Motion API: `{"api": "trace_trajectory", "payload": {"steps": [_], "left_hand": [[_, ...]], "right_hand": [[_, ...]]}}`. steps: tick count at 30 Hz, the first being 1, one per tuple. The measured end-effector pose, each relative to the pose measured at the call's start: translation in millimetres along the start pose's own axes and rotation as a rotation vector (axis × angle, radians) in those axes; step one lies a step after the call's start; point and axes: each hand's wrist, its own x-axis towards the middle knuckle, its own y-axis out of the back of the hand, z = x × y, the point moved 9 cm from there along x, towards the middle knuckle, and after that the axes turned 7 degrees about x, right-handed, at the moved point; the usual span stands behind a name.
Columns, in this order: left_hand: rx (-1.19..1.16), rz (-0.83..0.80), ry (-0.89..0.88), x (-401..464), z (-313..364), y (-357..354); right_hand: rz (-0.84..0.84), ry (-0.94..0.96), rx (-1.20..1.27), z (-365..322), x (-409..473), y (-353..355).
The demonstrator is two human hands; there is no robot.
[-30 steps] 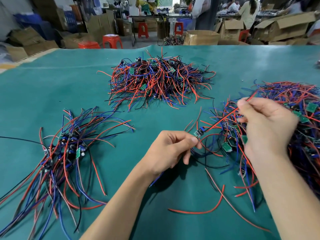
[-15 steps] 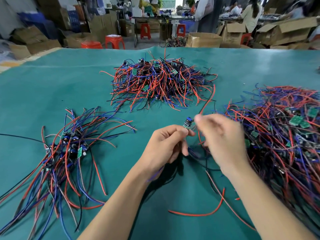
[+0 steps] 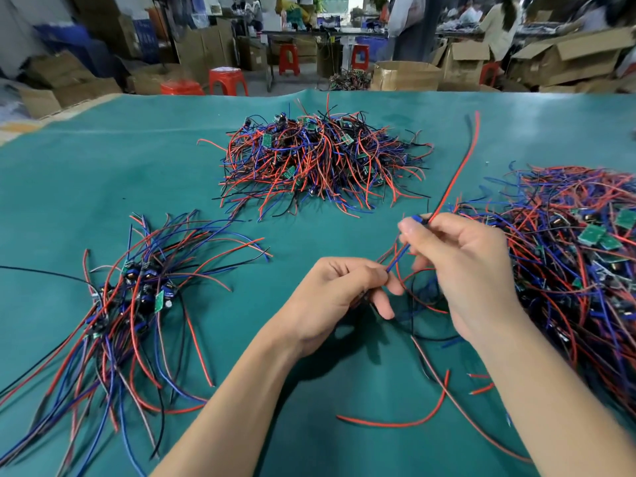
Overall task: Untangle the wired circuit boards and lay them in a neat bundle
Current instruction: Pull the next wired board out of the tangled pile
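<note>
Bright, even overhead light; soft shadows under forearms at frame centre. Wide-angle bending at edges, bkgd along top slightly blurred.

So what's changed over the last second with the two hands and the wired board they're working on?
The right hand left the tangled heap of red and blue wires on the right, came toward the left hand and now pinches the small blue-ended circuit board, raised, its long red wire swinging up. The left hand slid down to pinch the board's trailing wires. The neat bundle on the left and the far pile stayed put.
</note>
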Motion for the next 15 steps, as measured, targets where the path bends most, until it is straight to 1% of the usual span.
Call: {"api": "trace_trajectory", "payload": {"steps": [3,7,10,11,12,13,15], "left_hand": [[-0.028,-0.066,0.018,-1,-2,-5],[-0.007,-0.142,0.054,-3,-6,-14],[0.006,-0.196,0.069,-6,-7,-17],[0.012,-0.191,0.084,-7,-9,-17],[0.013,-0.172,0.090,-6,-12,-15],[0.012,-0.141,0.104,-5,-12,-13],[-0.017,-0.114,0.122,-3,-13,-12]], "right_hand": [[0.087,0.022,0.049,-5,6,19],[0.211,0.064,0.131,-21,10,41],[0.310,0.160,0.161,-51,11,59],[0.322,0.199,0.162,-65,11,61],[0.301,0.234,0.164,-80,11,58],[0.240,0.262,0.168,-97,10,48],[0.028,0.273,0.174,-123,2,5]]}}
